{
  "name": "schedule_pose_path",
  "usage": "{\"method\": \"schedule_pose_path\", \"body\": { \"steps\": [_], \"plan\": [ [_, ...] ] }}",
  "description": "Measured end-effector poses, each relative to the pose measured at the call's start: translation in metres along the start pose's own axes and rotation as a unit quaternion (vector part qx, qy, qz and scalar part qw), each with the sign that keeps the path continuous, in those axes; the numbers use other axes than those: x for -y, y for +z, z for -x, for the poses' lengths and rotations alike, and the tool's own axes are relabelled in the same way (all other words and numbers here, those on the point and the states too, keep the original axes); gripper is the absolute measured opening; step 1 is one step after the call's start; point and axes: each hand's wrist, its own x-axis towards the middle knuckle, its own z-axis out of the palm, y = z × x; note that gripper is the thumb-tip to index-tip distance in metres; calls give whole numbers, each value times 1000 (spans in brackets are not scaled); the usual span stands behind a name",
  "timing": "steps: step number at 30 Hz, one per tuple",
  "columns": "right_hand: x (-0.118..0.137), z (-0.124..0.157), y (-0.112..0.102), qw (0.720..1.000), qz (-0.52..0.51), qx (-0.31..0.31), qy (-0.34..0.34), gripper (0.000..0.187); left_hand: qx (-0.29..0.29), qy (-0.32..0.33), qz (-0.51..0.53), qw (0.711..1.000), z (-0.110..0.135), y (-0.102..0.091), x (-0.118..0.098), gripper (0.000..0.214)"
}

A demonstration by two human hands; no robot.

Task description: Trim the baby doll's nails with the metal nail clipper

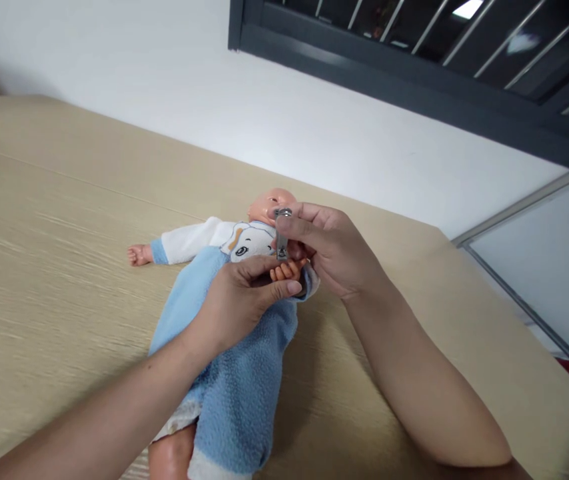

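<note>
A baby doll [244,373] in a blue and white fleece outfit lies on its back on the table. My left hand [237,297] is closed around the doll's hand [287,270], thumb below its small fingers. Between the thumb and fingers of my right hand [327,243] is a silver nail clipper [282,233], held upright. Its lower end is right at the doll's fingertips; whether it touches them I cannot tell. Behind the clipper and my right hand, part of the doll's head [270,202] is hidden. The doll's other arm [184,243] stretches out to the left.
The wooden table [64,267] spreads out on both sides of the doll. Beyond its back edge stands a white wall [154,73] with a dark-framed barred window [404,67]. A metal-framed white panel [554,260] stands along the right side.
</note>
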Motion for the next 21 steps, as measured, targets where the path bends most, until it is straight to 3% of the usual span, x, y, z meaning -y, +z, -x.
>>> {"method": "schedule_pose_path", "body": {
  "steps": [13,21],
  "plan": [
    [0,0,8,999,-13,12,45,40,27,9,-1,1000,0,-2,1,22],
    [2,1,11,999,-18,12,43,34,32,5,5,999,0,-2,3,27]
  ]
}}
